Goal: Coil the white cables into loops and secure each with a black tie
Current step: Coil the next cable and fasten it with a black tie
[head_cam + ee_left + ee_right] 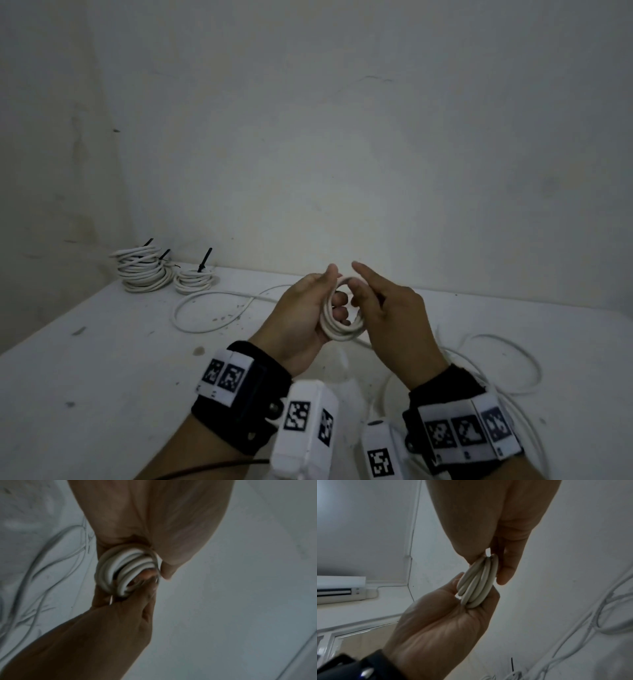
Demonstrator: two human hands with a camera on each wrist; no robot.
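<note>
If the pinch is being eased before a black tie is fitted, the springy coil [337,320] is likely being allowed to unwind. It is being held above the table [102,359], gripped by the curled left hand [301,315] and steadied by the right hand [387,315], forefinger outstretched.

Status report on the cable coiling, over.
Left hand grips the small white cable coil; right hand pinches it. No black tie on it yet. Loose white cable trails across the table.
</note>
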